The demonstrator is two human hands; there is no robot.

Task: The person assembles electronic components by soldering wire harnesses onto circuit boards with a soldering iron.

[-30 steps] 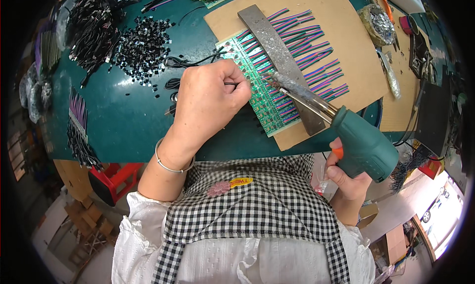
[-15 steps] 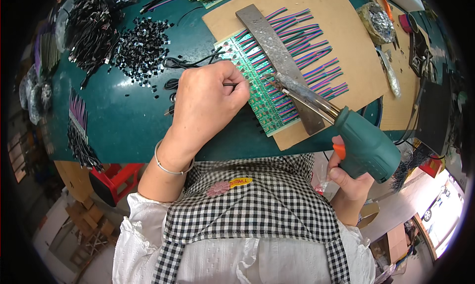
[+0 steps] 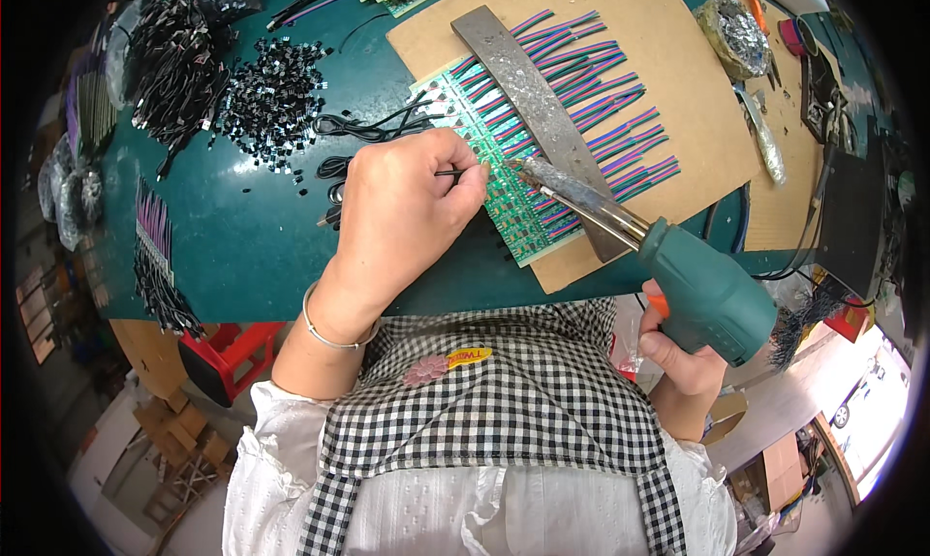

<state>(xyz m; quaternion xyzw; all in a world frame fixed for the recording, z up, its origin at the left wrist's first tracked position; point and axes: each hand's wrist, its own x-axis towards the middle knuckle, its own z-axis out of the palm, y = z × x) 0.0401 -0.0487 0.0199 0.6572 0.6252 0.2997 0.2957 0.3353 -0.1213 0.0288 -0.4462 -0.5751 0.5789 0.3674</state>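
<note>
My left hand (image 3: pixel 402 193) is closed in a pinch on a thin black cable (image 3: pixel 448 173), its end held over the near-left edge of a green circuit board panel (image 3: pixel 511 225). In my right hand (image 3: pixel 683 364) is a green soldering gun (image 3: pixel 712 290) with an orange trigger. Its tip reaches the panel just right of my left fingertips; whether it touches the cable end is too small to tell. A flat grey metal bar (image 3: pixel 528 86) lies across the panel and the rows of multicoloured wires (image 3: pixel 620 135) that fan out to the right.
Under the panel is a cardboard sheet (image 3: pixel 668 62). Coiled black cables (image 3: pixel 363 125) lie left of it, beside a heap of small black connectors (image 3: pixel 271 101) and a large cable bundle (image 3: pixel 179 62). A foil-covered lump (image 3: pixel 733 41) sits far right. A red stool (image 3: pixel 237 357) stands below the table.
The soldering gun has shifted slightly left and down, its tip closer to my left fingertips. My left hand keeps its pinch on the cable, nearly still.
</note>
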